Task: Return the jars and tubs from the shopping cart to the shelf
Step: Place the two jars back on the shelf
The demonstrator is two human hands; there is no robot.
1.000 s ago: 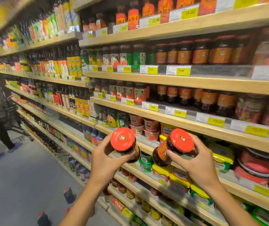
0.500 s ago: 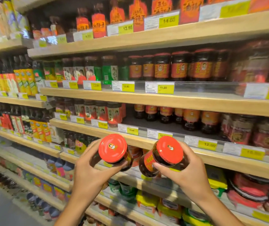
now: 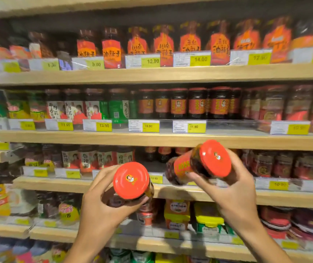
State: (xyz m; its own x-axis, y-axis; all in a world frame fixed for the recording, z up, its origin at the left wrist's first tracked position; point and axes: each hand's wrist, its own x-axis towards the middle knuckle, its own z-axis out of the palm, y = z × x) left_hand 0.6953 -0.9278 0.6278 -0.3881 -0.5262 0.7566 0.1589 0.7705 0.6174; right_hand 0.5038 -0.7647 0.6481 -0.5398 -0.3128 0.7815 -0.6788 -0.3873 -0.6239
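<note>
Left hand [image 3: 102,211] — fingers wrapped tight round the glass body of a red-lidded jar [image 3: 131,182], lid facing the camera, held in front of the edge of the wooden shelf [image 3: 170,192]. Right hand [image 3: 233,194] — fingers clamped on a second red-lidded jar [image 3: 201,164], tilted with its base toward the shelf opening, a little higher than the first and just beside it, not touching. Behind: rows of dark sauce jars [image 3: 197,103] with red labels, yellow price tags [image 3: 196,126] along each shelf edge, yellow-lidded tubs [image 3: 208,219] one level below.
</note>
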